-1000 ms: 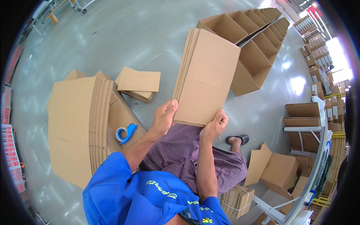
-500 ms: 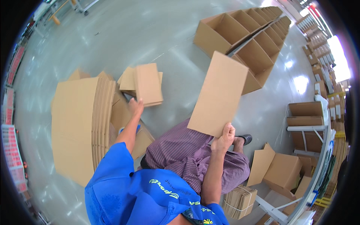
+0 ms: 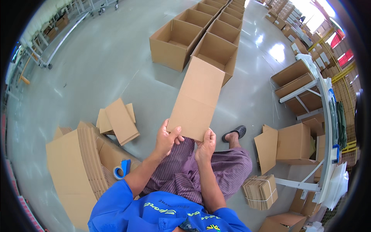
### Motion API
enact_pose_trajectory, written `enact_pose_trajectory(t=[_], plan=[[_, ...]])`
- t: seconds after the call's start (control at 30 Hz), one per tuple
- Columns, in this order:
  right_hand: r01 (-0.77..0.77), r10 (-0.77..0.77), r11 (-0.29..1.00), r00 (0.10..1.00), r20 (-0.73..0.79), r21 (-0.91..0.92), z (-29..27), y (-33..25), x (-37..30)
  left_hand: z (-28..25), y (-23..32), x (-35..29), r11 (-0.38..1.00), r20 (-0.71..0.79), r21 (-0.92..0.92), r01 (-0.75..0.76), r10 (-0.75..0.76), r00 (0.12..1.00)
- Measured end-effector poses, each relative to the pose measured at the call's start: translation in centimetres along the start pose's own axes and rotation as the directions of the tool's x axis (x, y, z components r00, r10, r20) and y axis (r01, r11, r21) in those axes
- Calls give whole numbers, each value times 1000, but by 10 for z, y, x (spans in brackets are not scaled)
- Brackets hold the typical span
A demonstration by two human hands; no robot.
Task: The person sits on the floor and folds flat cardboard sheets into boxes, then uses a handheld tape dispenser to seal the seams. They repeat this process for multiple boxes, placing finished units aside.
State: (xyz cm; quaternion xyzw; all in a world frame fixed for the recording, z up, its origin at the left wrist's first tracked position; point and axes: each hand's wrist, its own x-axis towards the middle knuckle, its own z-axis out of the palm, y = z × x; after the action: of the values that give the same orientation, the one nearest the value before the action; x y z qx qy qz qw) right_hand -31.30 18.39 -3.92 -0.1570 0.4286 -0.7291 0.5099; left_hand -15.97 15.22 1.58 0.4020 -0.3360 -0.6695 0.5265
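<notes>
Both of my hands hold a flat brown cardboard sheet (image 3: 197,98) by its near end, above my lap. A crease runs across its middle. My left hand (image 3: 167,138) grips the near left corner, thumb on top. At the near right corner my right hand (image 3: 206,146) is closed on the same sheet. Beyond the sheet's far end stand two rows of open cardboard boxes (image 3: 170,44). To the left lies a small pile of flat cardboard pieces (image 3: 120,120). Nearer on that side is a stack of large folded cartons (image 3: 73,170), with a blue tape dispenser (image 3: 122,169) beside it.
At right a white-framed table (image 3: 326,127) stands with cartons beneath it. An open box (image 3: 295,143) and a strapped bundle of cardboard (image 3: 261,192) lie near its legs. My foot in a dark clog (image 3: 235,134) rests on the floor. A wheeled metal rack (image 3: 44,58) is at far left.
My left hand has come from the small pile at left to the sheet's near left corner. The view has turned, and the sheet now sits lower before the box rows.
</notes>
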Motion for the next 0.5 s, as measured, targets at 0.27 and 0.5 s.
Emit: enact_pose_trajectory(t=[0.27,0.5], plan=[[-176,74,951,928,-365,-255,-121,-23,-10,54,-1,190,987,52,-149,60,-53,997],[-236,117,939,903,-414,-250,-167,-15,-33,78,-34,296,970,-3,226,84,-85,996]])
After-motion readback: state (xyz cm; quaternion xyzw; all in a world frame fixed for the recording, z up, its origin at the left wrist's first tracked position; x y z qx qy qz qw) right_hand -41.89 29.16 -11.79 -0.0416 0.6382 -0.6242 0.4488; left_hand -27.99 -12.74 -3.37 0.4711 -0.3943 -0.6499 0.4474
